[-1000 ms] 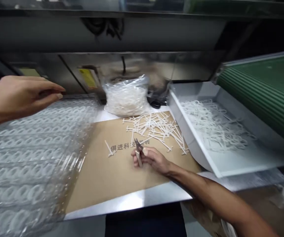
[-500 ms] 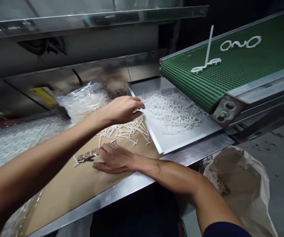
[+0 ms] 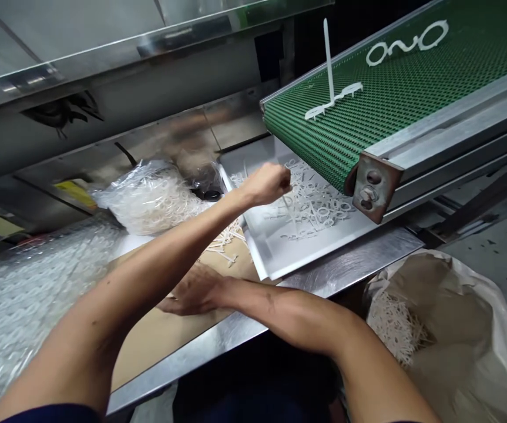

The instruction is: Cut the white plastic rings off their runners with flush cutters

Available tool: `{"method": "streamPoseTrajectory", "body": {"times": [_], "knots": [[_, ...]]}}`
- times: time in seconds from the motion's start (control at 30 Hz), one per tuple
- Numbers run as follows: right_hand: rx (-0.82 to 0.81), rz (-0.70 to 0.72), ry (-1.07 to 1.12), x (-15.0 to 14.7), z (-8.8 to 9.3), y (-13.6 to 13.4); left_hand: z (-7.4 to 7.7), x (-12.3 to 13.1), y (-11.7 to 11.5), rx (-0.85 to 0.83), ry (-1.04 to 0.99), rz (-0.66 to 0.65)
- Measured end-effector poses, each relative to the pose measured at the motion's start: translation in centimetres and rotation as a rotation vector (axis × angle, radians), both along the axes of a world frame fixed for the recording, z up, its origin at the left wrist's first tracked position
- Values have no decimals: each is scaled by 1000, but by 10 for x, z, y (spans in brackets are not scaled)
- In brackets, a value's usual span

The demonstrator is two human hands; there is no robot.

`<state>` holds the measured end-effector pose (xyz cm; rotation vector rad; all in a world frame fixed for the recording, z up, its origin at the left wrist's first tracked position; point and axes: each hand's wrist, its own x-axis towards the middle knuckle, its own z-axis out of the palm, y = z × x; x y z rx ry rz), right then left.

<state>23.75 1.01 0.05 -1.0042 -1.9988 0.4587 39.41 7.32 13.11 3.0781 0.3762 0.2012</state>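
My left hand is over the white tray, its fingers curled closed near a heap of white plastic ring-shaped pieces. Whatever is between those fingers is too blurred to make out. Lower down, my right hand rests over the cardboard, partly covered by my left forearm. It is closed around the cutting pliers seen in the earlier frame; their jaws are now behind the forearm. Thin white plastic sticks lie on the cardboard beside the tray.
A green conveyor belt slopes down above the tray, carrying two white moulded pieces. Left of the tray stands a clear bag of white parts, and bubble-like plastic packaging lies farther left. A sack with white scraps stands below right.
My left hand has moved right, from the tray's left edge to over the pieces, and its fingers have closed. My left forearm now covers the pliers. The view has shifted.
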Motion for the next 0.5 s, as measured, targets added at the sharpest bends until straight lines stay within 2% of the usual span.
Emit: {"method": "streamPoseTrajectory", "body": {"times": [0.13,0.3,0.4,0.5], "knots": [[44,-40,-124,-1,2,-4,25,-22,7,-244,-326,47],[84,-60,-241,1,0,-7,42,-65,18,-609,-589,134],[83,-71,-287,5,2,-6,52,-113,26,-756,-771,203],[46,-108,-303,9,3,-4,53,-189,25,-744,-899,321]]}}
